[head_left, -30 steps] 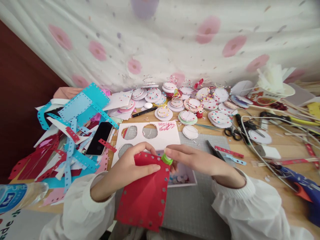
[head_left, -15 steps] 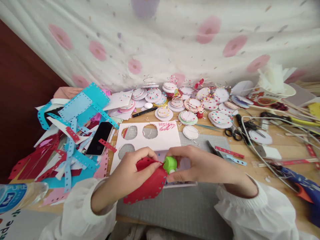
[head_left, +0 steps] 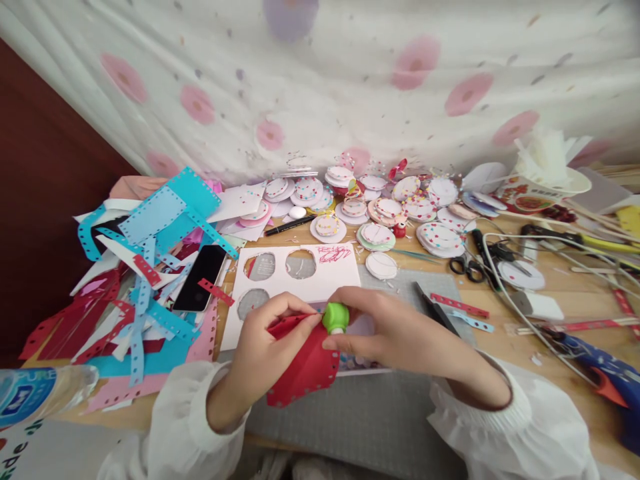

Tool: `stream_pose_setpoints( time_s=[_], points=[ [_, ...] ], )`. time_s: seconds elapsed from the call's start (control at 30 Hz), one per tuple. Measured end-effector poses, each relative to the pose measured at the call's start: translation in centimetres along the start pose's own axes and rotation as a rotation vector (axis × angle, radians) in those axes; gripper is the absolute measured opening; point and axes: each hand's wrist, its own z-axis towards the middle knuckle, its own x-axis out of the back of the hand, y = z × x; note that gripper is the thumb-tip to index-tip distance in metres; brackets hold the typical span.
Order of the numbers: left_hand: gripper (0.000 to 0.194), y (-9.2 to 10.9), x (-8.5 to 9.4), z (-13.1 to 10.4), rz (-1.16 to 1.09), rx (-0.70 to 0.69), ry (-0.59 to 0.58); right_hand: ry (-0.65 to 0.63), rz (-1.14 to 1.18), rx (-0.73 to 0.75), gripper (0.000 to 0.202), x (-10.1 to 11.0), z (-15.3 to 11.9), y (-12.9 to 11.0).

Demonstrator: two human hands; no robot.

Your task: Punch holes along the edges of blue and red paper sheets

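My left hand (head_left: pixel 273 350) pinches the edge of a red sheet (head_left: pixel 307 370) with small holes along its border. A small bright green punch (head_left: pixel 335 316) sits between the thumb and fingers of my right hand (head_left: pixel 383 327), its mouth at the sheet's upper right edge by my left fingertips. Below my hands lies a grey cutting mat (head_left: pixel 395 420). Behind them is a white card (head_left: pixel 340 275) with round cut-outs and red scribbles. A shallow box of small bits is partly hidden under my right hand.
Punched paper scraps (head_left: pixel 143 300) and a phone (head_left: pixel 200 278) lie left, near a plastic bottle (head_left: pixel 47 393). Decorated paper discs (head_left: pixel 327 227) line the back. Scissors (head_left: pixel 467 268), a black cutter (head_left: pixel 434 308), a white cable and a glue gun (head_left: pixel 600 367) are at right.
The red sheet has shifted right and turned in my left hand, which moved slightly right. My right hand and the green punch have moved slightly left and up along the edge.
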Motion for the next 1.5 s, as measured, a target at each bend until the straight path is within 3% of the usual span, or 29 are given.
stream_pose_setpoints(
  time_s=[0.17,0.37,0.6,0.83,0.97,1.13,1.3,1.5],
  points=[
    [0.01,-0.5,-0.7,-0.6,-0.136,0.153,0.033,-0.005,0.041,-0.013,0.028,-0.5,-0.1,-0.6],
    [0.013,-0.5,0.0,-0.8,-0.299,0.226,-0.282,-0.205,-0.021,-0.053,0.029,-0.3,-0.6,-0.7],
    [0.029,0.0,-0.3,-0.4,-0.249,0.179,-0.384,-0.23,0.001,-0.091,0.034,-0.9,-0.4,-0.6],
    [0.018,-0.9,0.0,1.3,-0.404,0.202,-0.303,-0.019,0.198,-0.112,0.064,-1.4,-0.3,0.9],
    [0.016,-2.5,0.5,2.5,-0.593,0.288,-0.291,-0.001,0.256,-0.123,0.03,-1.1,-0.2,2.1],
    [0.022,-3.8,0.6,2.9,-0.775,0.32,-0.311,-0.074,0.171,-0.136,0.04,0.1,0.5,1.9],
    [0.034,-4.4,0.9,2.5,-0.686,0.235,-0.398,-0.152,0.259,-0.184,0.036,0.4,0.3,1.5],
    [0.03,-3.2,1.8,1.9,-0.53,0.263,-0.412,-0.103,0.106,-0.197,0.038,0.3,-0.7,0.9]
  ],
)
